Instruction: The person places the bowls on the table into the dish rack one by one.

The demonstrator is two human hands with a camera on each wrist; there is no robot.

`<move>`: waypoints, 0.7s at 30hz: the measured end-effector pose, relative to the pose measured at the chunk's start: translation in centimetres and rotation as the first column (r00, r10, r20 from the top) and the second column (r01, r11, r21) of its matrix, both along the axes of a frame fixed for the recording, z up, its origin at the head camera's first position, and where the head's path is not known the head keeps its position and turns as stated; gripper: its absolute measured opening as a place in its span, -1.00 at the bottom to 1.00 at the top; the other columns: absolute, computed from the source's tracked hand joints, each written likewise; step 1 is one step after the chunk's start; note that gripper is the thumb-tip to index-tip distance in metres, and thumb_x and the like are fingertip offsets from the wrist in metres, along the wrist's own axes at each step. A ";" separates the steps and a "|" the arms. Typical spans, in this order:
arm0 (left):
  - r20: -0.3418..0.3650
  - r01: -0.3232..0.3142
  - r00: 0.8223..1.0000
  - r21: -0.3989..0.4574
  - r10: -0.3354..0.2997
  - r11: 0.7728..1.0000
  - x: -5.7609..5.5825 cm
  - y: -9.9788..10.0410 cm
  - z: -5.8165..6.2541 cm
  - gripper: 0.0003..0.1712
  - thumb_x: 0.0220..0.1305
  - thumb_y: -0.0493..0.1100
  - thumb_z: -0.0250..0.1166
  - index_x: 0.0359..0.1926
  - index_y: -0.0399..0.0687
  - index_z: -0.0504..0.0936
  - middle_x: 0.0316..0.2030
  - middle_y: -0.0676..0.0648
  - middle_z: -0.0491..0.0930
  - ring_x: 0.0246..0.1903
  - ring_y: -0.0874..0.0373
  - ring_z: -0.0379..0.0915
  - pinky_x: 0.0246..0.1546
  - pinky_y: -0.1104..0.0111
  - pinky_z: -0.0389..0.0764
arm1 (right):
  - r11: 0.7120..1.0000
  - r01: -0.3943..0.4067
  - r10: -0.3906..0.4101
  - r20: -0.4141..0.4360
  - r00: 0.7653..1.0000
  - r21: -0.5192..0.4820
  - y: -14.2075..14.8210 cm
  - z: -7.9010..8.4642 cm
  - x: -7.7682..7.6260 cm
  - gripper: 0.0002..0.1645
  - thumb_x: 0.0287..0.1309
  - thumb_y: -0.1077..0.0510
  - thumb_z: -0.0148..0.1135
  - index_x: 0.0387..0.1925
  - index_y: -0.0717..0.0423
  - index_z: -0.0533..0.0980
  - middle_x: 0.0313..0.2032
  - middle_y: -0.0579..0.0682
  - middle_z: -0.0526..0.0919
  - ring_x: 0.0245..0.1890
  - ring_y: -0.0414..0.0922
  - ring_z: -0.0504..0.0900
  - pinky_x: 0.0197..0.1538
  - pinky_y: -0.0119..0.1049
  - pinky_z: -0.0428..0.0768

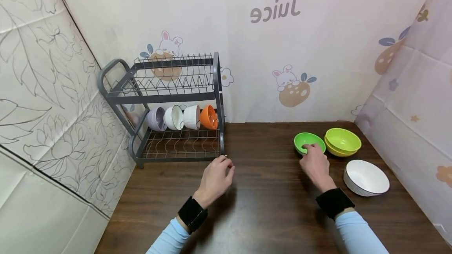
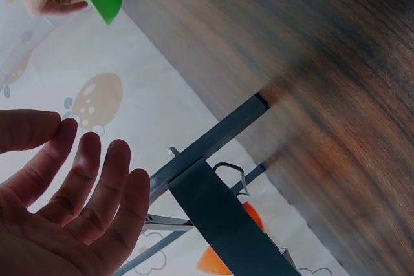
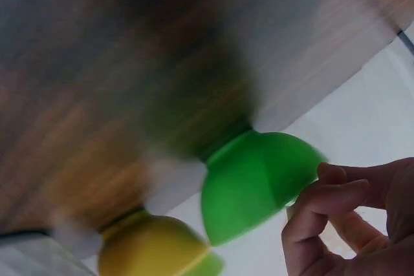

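Note:
On the right side of the table stands a small green bowl (image 1: 303, 138). My right hand (image 1: 315, 166) is at its near rim, fingertips over the edge, and pinches it; the right wrist view has the green bowl (image 3: 259, 182) against the fingers of my right hand (image 3: 343, 218). My left hand (image 1: 216, 179) hovers close to the front right corner of a grey dish rack (image 1: 180, 159). Its fingers are loosely bent and hold nothing, as my left hand (image 2: 77, 192) in the left wrist view confirms.
Right of the green bowl, a lime bowl (image 1: 344, 139) sits in a yellow bowl (image 1: 333, 151). A white bowl (image 1: 367, 177) stands nearer. On the rack's lower tier are purple bowls (image 1: 156, 119), a white bowl (image 1: 174, 118), a ribbed white bowl (image 1: 192, 117) and an orange bowl (image 1: 208, 117).

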State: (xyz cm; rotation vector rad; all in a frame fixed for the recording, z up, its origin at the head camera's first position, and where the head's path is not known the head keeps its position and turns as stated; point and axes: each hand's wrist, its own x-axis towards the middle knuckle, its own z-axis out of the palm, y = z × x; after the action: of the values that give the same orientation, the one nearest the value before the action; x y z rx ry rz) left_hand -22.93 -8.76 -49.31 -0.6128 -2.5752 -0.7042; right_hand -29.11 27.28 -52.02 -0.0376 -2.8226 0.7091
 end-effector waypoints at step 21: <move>0.021 -0.002 1.000 0.014 0.002 1.000 -0.3 -0.1 0.1 -0.91 0.43 -0.20 0.40 -0.29 0.00 0.72 -0.18 0.02 0.62 -0.20 0.11 0.56 -0.20 0.25 0.66 | 1.000 0.011 -0.008 -0.126 0.992 0.023 0.8 -1.4 -0.2 -0.57 0.21 0.41 0.07 0.02 0.30 0.73 -0.16 0.27 0.59 -0.32 0.36 0.62 -0.45 0.24 0.55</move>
State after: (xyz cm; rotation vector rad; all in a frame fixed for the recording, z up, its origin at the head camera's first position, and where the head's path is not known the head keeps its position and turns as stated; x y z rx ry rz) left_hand -23.27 -8.89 -49.25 -0.6016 -2.5871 -0.7316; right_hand -29.29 28.06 -53.37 -0.0018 -2.7083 0.6514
